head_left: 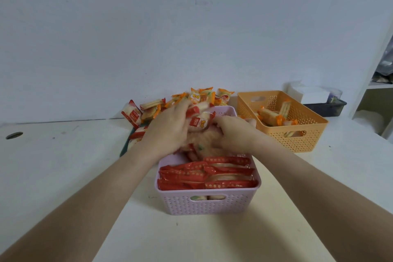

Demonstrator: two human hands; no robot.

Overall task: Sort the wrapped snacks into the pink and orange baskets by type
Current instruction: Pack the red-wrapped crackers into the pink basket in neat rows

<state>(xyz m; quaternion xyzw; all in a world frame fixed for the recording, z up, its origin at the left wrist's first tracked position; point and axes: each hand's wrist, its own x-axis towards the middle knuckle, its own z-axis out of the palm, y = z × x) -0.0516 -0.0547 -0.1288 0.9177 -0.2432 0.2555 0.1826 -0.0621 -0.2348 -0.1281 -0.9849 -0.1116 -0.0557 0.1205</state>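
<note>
Desk (63, 166): white; both baskets and the loose pile are carried on it.
Orange basket (297, 140): set at the right, long axis slanted from near right to far left; a few orange-edged packs (272, 116) are held inside.
Pink basket (208, 206): placed at the centre, long axis pointed away from the person.
Pile (153, 106): heaped behind and left of the pink basket.
Red packs (206, 176): stood on edge in the pink basket's near half, long axes laid left to right.
Left hand (168, 132): reached over the far half, palm down, fingers curled round a bundle (198, 122).
Right hand (234, 134): set opposite, fingers clamped on the same bundle.
Bundle: held above the far half; blurred.
</note>
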